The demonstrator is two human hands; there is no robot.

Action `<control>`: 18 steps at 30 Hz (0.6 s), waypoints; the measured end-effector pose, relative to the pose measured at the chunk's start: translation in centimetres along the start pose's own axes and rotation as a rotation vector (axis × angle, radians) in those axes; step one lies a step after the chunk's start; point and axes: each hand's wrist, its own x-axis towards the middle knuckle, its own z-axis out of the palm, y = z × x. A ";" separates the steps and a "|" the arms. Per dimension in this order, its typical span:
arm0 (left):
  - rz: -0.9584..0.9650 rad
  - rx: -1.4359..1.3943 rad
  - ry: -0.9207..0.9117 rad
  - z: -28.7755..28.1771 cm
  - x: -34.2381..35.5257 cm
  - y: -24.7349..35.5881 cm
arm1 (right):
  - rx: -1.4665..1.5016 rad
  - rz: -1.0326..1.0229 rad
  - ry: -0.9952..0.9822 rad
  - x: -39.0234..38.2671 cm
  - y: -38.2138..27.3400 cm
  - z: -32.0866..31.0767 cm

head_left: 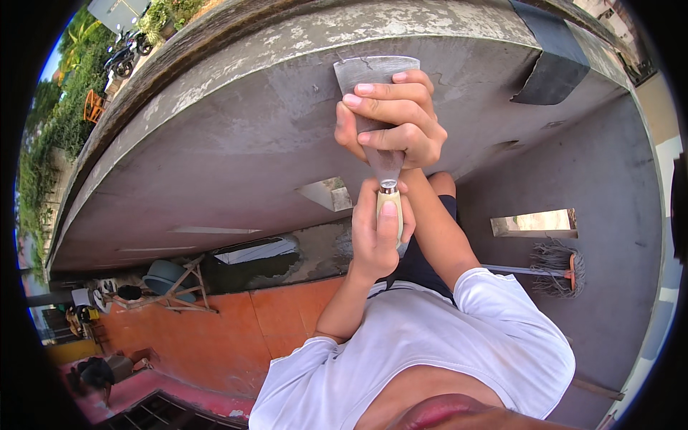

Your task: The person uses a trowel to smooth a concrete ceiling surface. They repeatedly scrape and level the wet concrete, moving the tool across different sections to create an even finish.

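Observation:
A scraper with a wide metal blade (358, 72) and a pale handle is upright in the middle of the picture. My right hand (401, 122) is wrapped over the blade, fingertips on its face. Below it, my left hand (376, 236) grips the handle, thumb along the front. The blade's top edge lies against or just in front of the grey, flaking concrete surface (272, 100); contact is unclear. A dark flat strip (552, 64) hangs over the concrete edge to the right of the blade.
A grey mop (555, 269) is at the right beside a wall opening (534, 222). A teal tub (165, 279) rests by a wooden stand at the left, near an orange floor (201, 337). A person (100, 373) is low at lower left. Motorbikes and plants show beyond the edge.

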 end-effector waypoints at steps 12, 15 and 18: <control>-0.008 0.022 0.004 0.6 0.0 -0.7 | -0.033 0.020 -0.046 -1.4 0.4 -1.2; 0.031 0.057 -0.010 0.5 0.6 -0.5 | -0.013 -0.025 -0.038 -0.5 1.0 -0.7; 0.030 0.030 -0.025 0.6 1.4 0.3 | -0.041 -0.040 -0.048 0.7 1.0 -0.5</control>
